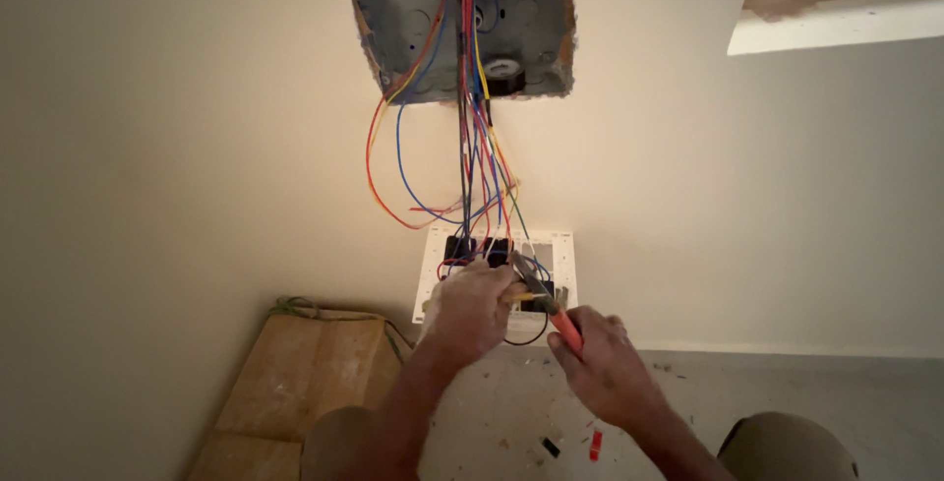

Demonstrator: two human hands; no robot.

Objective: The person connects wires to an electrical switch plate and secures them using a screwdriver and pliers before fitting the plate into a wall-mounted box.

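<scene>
A grey metal wall box (413, 19) is recessed in the cream wall, and a bundle of coloured wires (477, 147) hangs down from it. The wires run to a white switch plate (556, 245) hanging below, seen from its back. My left hand (470, 309) grips the plate's lower edge and some wires. My right hand (605, 368) holds red-handled pliers (546, 304), whose jaws sit at a wire on the plate, just right of my left hand. A roll of black tape (503, 76) rests inside the box.
A wooden plank (295, 383) lies on the floor at the lower left, with a green cord (295, 306) at its top. Small wire scraps (595, 445) litter the grey floor. My knees (787, 447) show at the bottom. A window ledge (836, 24) is at the upper right.
</scene>
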